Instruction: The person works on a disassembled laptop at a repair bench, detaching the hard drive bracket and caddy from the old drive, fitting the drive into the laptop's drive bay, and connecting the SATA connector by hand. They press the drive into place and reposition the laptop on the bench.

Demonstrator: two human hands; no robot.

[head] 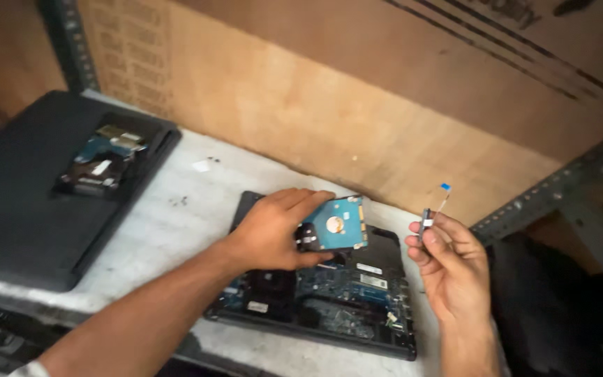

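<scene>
View from the head camera, looking down at a pale, scuffed workbench top (pixel 176 223). At frame centre the left hand (pixel 273 230) grips a flat rectangular hard drive with a blue circuit-board face and a round silver hub (pixel 340 223); the thumb lies under the near edge and the fingers curl over the far edge, so the drive is held clear of, and tilted above, the opened black laptop base with its exposed blue motherboard (pixel 329 293). The drive's long axis runs from lower left to upper right, and it lies directly over the upper part of the base. At right of centre the right hand (pixel 451 269) pinches, between thumb and forefinger, a small grey connector with a thin ribbon cable ending in a blue tab (pixel 430 213); the cable points toward upper right. The left hand is the nearer to the base. At upper left rests a second dark laptop shell with an open bay (pixel 29 209).
</scene>
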